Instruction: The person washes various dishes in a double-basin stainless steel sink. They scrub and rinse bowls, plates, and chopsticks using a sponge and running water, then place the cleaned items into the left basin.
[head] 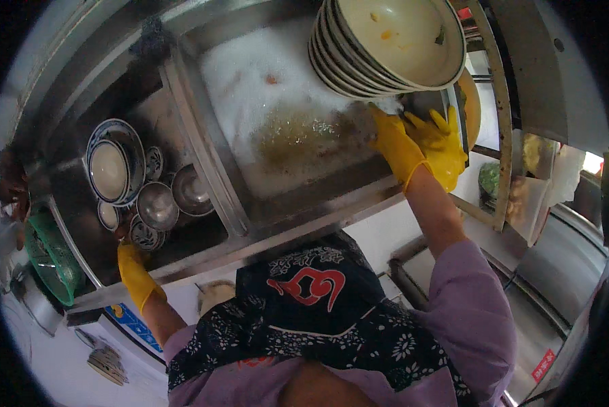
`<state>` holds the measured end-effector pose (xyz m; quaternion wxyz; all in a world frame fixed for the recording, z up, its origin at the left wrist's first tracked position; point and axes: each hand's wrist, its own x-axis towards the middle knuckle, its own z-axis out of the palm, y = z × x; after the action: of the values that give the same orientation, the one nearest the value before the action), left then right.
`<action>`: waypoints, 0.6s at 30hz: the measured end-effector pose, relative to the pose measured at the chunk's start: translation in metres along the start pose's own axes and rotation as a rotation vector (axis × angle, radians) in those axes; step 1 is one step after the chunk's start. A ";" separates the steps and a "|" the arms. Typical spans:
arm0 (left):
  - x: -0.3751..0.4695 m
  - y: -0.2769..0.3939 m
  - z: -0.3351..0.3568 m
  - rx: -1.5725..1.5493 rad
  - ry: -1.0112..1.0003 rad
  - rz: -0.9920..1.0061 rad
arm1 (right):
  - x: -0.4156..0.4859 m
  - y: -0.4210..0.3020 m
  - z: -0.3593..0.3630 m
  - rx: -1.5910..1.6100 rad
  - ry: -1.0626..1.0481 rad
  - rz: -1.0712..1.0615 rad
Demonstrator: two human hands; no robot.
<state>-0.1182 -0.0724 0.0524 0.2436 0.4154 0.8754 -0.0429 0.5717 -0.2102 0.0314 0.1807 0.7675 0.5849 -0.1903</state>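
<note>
My left hand (135,277), in a yellow rubber glove, reaches into the left sink basin (88,249). Its fingertips are beside a small patterned bowl (145,235); whether they grip anything is unclear. Two metal bowls (157,206) and a white bowl (109,170) inside a larger blue-rimmed bowl (116,126) sit there too. My right hand (397,145), also gloved in yellow, is at the right end of the foamy basin (253,76), its fingertips blurred near the water. A second yellow glove shape (444,152) shows beside it; I cannot tell whether it is a loose glove or a reflection.
A tilted stack of large dark-rimmed bowls (401,46) rises at the far right of the foamy basin, food scraps in the top one. A metal divider (202,147) separates the basins. A green plastic basket (50,259) stands at left. Rusty shelving (505,117) stands at right.
</note>
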 end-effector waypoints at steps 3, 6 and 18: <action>-0.016 0.062 -0.007 0.073 0.211 0.165 | 0.027 0.013 0.020 0.295 -0.051 0.411; -0.081 0.152 -0.025 -0.347 0.352 0.499 | 0.052 0.044 0.073 0.636 0.140 0.737; -0.192 0.373 0.094 -0.144 -0.045 1.362 | 0.084 0.041 0.097 1.300 0.175 0.931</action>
<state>0.3011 0.0088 0.1061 0.2614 0.8552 0.4142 0.1694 0.6238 -0.1990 -0.0921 -0.2880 0.8963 -0.0110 -0.3371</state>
